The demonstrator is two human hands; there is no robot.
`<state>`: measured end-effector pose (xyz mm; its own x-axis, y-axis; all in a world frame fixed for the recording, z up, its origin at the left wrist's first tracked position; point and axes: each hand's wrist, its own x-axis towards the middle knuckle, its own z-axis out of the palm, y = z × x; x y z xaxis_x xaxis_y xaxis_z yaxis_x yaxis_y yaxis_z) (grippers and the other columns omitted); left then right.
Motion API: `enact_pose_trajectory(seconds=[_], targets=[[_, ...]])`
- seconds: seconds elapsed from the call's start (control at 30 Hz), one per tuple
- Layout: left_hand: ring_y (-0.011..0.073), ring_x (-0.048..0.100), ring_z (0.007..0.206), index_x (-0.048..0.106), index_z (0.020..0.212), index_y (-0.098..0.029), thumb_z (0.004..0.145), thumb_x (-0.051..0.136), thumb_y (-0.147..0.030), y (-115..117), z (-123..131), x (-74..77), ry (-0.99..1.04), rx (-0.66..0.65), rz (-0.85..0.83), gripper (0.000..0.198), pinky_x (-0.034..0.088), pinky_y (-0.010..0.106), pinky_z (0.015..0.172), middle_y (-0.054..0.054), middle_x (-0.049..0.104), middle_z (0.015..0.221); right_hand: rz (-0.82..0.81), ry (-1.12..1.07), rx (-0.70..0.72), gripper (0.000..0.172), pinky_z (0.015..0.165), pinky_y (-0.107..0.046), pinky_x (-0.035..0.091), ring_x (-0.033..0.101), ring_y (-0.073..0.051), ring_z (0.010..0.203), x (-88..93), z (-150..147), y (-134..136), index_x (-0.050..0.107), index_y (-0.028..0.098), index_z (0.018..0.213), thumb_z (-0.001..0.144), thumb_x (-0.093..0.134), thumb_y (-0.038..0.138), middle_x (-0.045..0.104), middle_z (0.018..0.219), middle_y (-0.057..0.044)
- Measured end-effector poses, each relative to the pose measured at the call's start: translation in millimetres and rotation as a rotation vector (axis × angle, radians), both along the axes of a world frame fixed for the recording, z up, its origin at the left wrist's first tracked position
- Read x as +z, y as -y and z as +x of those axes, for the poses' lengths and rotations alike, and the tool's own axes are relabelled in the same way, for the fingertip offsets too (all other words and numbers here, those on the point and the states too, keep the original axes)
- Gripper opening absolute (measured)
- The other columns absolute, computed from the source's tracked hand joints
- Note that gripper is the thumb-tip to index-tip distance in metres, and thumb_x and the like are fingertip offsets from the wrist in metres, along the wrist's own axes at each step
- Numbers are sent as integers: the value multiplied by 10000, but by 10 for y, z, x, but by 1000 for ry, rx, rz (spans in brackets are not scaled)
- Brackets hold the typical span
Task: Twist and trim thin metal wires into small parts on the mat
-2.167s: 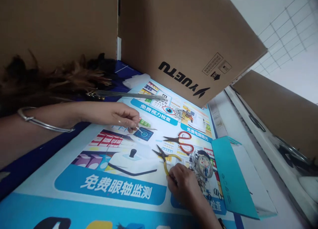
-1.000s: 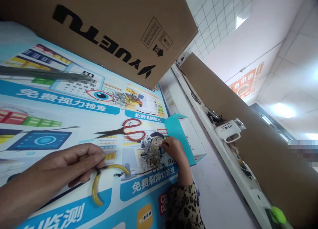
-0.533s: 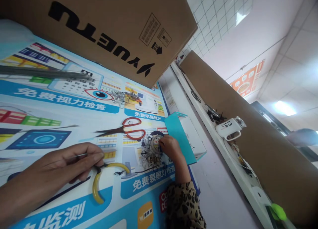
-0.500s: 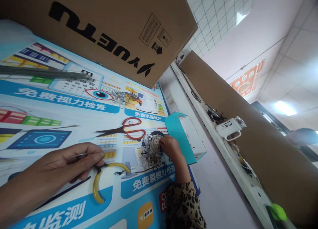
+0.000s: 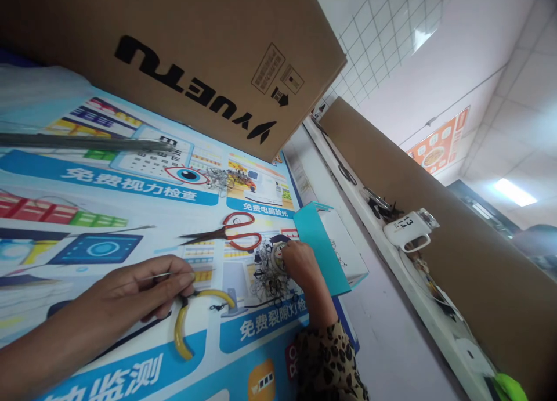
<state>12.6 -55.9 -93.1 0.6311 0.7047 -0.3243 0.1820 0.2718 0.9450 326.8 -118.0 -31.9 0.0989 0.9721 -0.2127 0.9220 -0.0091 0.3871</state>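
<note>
Down on the printed sheet (image 5: 167, 235), head view: left hand (image 5: 152, 289) has thumb and finger pinched on a thin wire (image 5: 150, 277), yellow-handled pliers (image 5: 178, 330) just beside it. Right hand (image 5: 301, 264) is bunched at the heap of little bits (image 5: 270, 280); can't tell if it's got one. Seems partway: wire's in hand, nothing visibly fitted, plenty lying loose.

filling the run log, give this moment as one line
left hand: pinching thin strand | right hand: at pile of small parts | by left hand: yellow-handled pliers | nearby: red-handled scissors, teal box
</note>
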Motion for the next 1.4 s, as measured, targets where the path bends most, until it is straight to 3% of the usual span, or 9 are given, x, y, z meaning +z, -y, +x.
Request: enact_pose_trajectory(seconds=[0.3, 0.5, 0.63, 0.93, 1.4], targets=[[149, 444, 544, 709, 708, -268, 664, 634, -765, 24, 32, 114, 16, 5, 3, 505, 409, 259, 580, -54, 466, 521, 92, -60, -58, 202, 689, -264, 419, 654, -207, 890, -91, 240, 50, 728, 183, 912, 957, 540, 240, 737, 990, -91], [146, 434, 581, 727, 798, -259, 756, 618, -777, 2, -5, 3, 44, -80, -1, 531, 386, 241, 586, -47, 491, 576, 113, -126, -94, 191, 687, -261, 395, 655, -191, 888, -125, 289, 45, 733, 173, 920, 948, 546, 203, 742, 997, -85], [146, 423, 563, 723, 790, -254, 760, 615, -780, 29, -8, -43, 38, -41, 14, 538, 363, 235, 553, -45, 475, 560, 108, -161, -107, 198, 718, -246, 398, 662, -178, 937, -71, 380, 88, 747, 188, 926, 962, 552, 192, 750, 1015, -63], [135, 433, 548, 699, 747, -249, 806, 639, -640, 107, 10, 111, 77, 27, 18, 400, 351, 226, 542, -55, 469, 553, 84, -194, -103, 194, 767, -239, 415, 664, -181, 970, 0, 379, 144, 762, 183, 942, 976, 572, 194, 748, 1033, -73], [143, 440, 554, 755, 815, -269, 758, 692, -681, -34, -30, -98, 59, -55, -50, 421, 412, 235, 546, -43, 492, 561, 37, -128, -86, 223, 754, -266, 440, 670, -218, 967, -3, 276, 132, 774, 171, 971, 996, 554, 202, 737, 1044, -125]])
